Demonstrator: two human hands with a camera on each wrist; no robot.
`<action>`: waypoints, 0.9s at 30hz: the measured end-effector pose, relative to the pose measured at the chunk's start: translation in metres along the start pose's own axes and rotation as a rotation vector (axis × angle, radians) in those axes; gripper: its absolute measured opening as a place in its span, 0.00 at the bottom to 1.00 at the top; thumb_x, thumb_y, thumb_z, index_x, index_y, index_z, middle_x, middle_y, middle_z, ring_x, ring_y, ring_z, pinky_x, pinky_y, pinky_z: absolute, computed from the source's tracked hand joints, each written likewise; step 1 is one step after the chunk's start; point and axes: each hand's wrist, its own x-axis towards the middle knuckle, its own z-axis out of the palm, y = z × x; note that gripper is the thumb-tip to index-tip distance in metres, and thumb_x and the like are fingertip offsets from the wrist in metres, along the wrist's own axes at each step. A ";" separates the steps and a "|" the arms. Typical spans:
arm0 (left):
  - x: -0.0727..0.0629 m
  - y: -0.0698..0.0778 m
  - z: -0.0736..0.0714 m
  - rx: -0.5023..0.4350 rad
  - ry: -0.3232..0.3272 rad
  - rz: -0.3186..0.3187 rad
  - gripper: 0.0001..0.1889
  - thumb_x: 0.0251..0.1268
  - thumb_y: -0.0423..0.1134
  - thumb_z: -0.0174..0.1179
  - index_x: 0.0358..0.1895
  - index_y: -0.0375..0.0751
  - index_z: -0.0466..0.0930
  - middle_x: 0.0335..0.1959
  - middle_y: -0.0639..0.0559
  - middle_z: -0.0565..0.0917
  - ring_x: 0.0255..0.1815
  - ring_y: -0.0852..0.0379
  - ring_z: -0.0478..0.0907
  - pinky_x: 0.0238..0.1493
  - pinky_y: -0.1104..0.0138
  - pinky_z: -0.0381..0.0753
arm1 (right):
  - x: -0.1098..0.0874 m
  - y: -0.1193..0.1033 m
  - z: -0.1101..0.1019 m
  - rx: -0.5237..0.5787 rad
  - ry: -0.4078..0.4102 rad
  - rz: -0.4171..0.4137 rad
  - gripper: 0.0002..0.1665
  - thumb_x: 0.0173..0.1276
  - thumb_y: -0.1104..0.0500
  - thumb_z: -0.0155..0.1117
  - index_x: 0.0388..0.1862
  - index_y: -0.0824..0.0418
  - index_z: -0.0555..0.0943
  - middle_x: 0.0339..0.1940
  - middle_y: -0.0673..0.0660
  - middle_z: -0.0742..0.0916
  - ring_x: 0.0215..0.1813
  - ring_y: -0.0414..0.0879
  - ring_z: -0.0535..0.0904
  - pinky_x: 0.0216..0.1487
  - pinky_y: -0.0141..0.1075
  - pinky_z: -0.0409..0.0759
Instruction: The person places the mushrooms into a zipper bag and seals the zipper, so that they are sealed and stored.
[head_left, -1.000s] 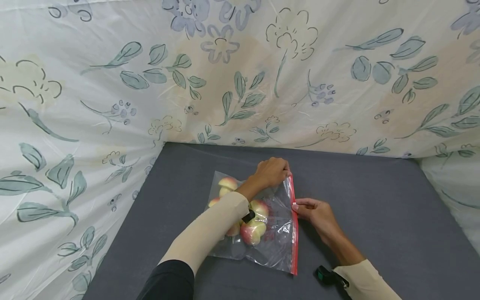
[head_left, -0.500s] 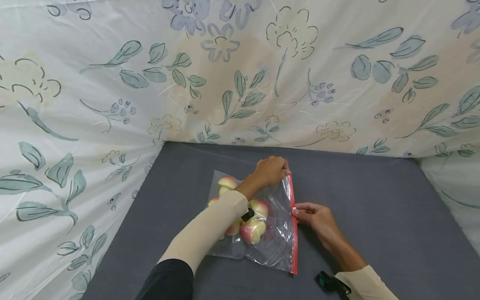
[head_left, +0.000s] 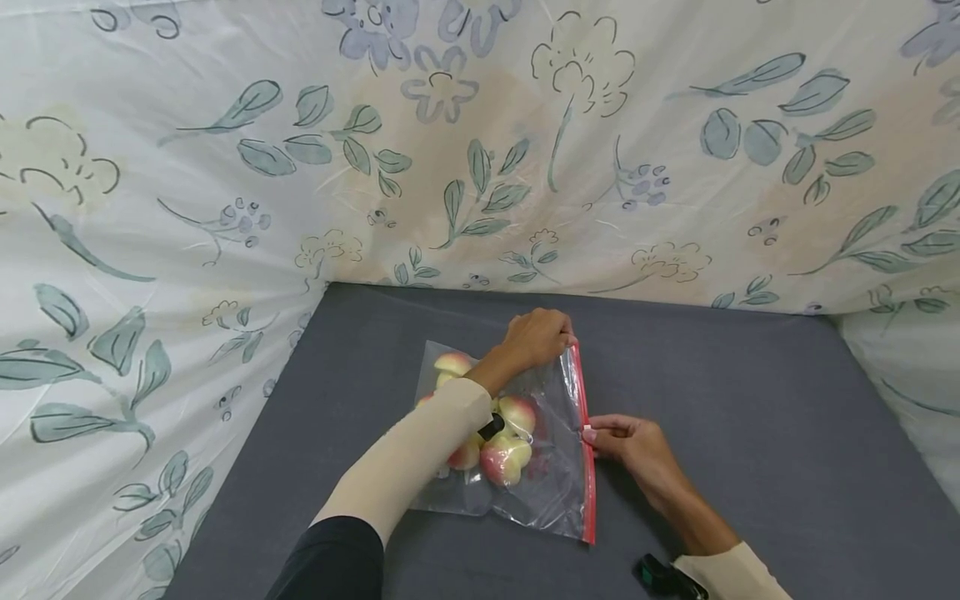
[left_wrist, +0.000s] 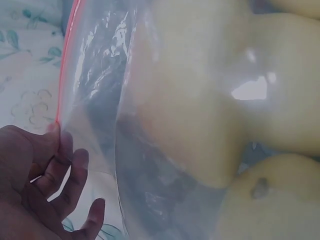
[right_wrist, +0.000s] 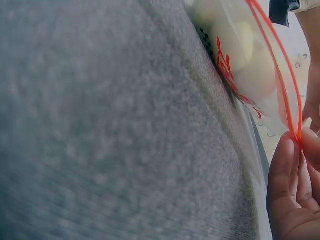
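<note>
A clear zip bag (head_left: 551, 492) lies on the grey table with a red zip strip (head_left: 590, 500) along its right side. Inside are several mushroom-shaped pieces (head_left: 504, 460) in pale yellow and red, partly covered by the left forearm. My left hand (head_left: 536, 336) reaches across the bag and pinches the far end of the red strip; in the left wrist view, thumb and forefinger meet at that corner. Partway down the strip, my right hand (head_left: 636, 446) pinches it between thumb and finger, at a small white slider (head_left: 587, 428). Red print (right_wrist: 230, 75) shows on the bag in the right wrist view.
Dark grey cloth (head_left: 750, 433) covers the tabletop around the bag. A flower-patterned curtain (head_left: 480, 167) stands behind it and along both sides. A black wrist device (head_left: 667, 577) sits at the right cuff, close over the table.
My right hand has moved down the red strip toward the near end, and the white slider has moved with it. The left hand stays at the far corner, shifting slightly left with the bag.
</note>
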 end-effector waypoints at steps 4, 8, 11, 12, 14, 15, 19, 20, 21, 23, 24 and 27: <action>0.000 -0.001 -0.002 -0.001 0.008 -0.007 0.09 0.81 0.48 0.60 0.43 0.54 0.88 0.41 0.63 0.88 0.38 0.63 0.80 0.50 0.57 0.78 | -0.002 0.000 0.001 -0.001 -0.007 0.005 0.21 0.72 0.64 0.73 0.57 0.77 0.83 0.40 0.57 0.93 0.40 0.44 0.89 0.46 0.37 0.89; 0.000 -0.002 -0.003 -0.004 0.014 -0.012 0.09 0.81 0.49 0.60 0.43 0.54 0.88 0.40 0.63 0.87 0.37 0.62 0.80 0.51 0.57 0.77 | -0.007 -0.001 0.001 0.001 -0.011 0.007 0.21 0.72 0.64 0.73 0.57 0.77 0.83 0.40 0.58 0.92 0.40 0.44 0.89 0.46 0.37 0.89; 0.000 -0.003 -0.003 -0.005 0.011 -0.010 0.10 0.82 0.49 0.59 0.43 0.54 0.88 0.39 0.62 0.87 0.36 0.62 0.80 0.51 0.56 0.77 | -0.010 -0.001 0.002 0.005 -0.012 0.020 0.20 0.71 0.64 0.74 0.56 0.77 0.84 0.39 0.58 0.92 0.39 0.45 0.89 0.45 0.38 0.90; 0.000 -0.003 -0.003 -0.006 0.011 -0.011 0.10 0.82 0.49 0.59 0.43 0.53 0.88 0.39 0.62 0.87 0.36 0.62 0.80 0.50 0.56 0.78 | -0.011 -0.001 0.002 0.005 -0.013 0.025 0.20 0.71 0.64 0.74 0.55 0.77 0.84 0.39 0.58 0.92 0.39 0.45 0.89 0.45 0.38 0.90; 0.000 -0.003 -0.003 -0.011 0.012 -0.009 0.10 0.82 0.49 0.58 0.43 0.53 0.88 0.39 0.61 0.87 0.35 0.61 0.79 0.50 0.56 0.77 | -0.013 0.000 0.003 0.006 -0.011 0.035 0.20 0.71 0.63 0.74 0.55 0.77 0.84 0.39 0.58 0.92 0.39 0.45 0.89 0.45 0.38 0.90; 0.001 -0.003 -0.003 -0.009 0.011 -0.009 0.10 0.83 0.49 0.58 0.42 0.53 0.87 0.40 0.62 0.87 0.36 0.61 0.79 0.49 0.56 0.77 | -0.014 0.000 0.003 0.008 -0.009 0.038 0.20 0.71 0.64 0.74 0.55 0.77 0.84 0.39 0.58 0.92 0.39 0.45 0.89 0.45 0.38 0.90; 0.001 -0.004 -0.003 -0.015 0.015 -0.010 0.10 0.83 0.48 0.58 0.41 0.53 0.87 0.41 0.62 0.87 0.36 0.62 0.79 0.50 0.55 0.77 | -0.016 0.002 0.003 0.022 -0.012 0.041 0.20 0.71 0.65 0.74 0.56 0.78 0.84 0.39 0.58 0.92 0.39 0.44 0.89 0.45 0.38 0.90; 0.001 -0.005 -0.004 -0.014 0.016 -0.009 0.10 0.83 0.48 0.58 0.42 0.53 0.87 0.41 0.62 0.87 0.36 0.62 0.79 0.50 0.55 0.77 | -0.017 0.002 0.003 0.028 -0.013 0.040 0.20 0.70 0.65 0.74 0.56 0.78 0.83 0.39 0.58 0.92 0.39 0.44 0.89 0.46 0.38 0.90; 0.001 -0.005 -0.004 -0.013 0.017 -0.008 0.10 0.83 0.48 0.58 0.42 0.54 0.87 0.41 0.62 0.87 0.36 0.62 0.79 0.51 0.55 0.77 | -0.018 0.002 0.003 0.030 -0.017 0.037 0.20 0.71 0.65 0.74 0.56 0.78 0.83 0.39 0.58 0.92 0.39 0.44 0.89 0.46 0.38 0.90; 0.000 -0.005 -0.005 -0.014 0.021 -0.004 0.10 0.83 0.48 0.58 0.42 0.53 0.87 0.41 0.62 0.87 0.37 0.61 0.79 0.51 0.55 0.77 | -0.019 0.002 0.003 0.033 -0.021 0.032 0.20 0.70 0.65 0.74 0.55 0.78 0.83 0.39 0.58 0.92 0.39 0.45 0.89 0.46 0.38 0.90; 0.000 -0.005 -0.006 -0.013 0.023 -0.004 0.10 0.83 0.48 0.58 0.43 0.53 0.87 0.41 0.62 0.87 0.37 0.61 0.79 0.51 0.55 0.77 | -0.020 0.002 0.003 0.036 -0.024 0.030 0.20 0.70 0.65 0.74 0.55 0.78 0.83 0.39 0.59 0.92 0.39 0.45 0.89 0.46 0.38 0.90; 0.000 -0.006 -0.007 -0.008 0.035 -0.012 0.10 0.82 0.49 0.59 0.43 0.53 0.88 0.42 0.62 0.87 0.38 0.62 0.79 0.51 0.55 0.77 | -0.022 0.002 0.003 0.038 -0.039 0.028 0.20 0.70 0.66 0.74 0.54 0.79 0.83 0.38 0.58 0.92 0.39 0.45 0.90 0.46 0.39 0.90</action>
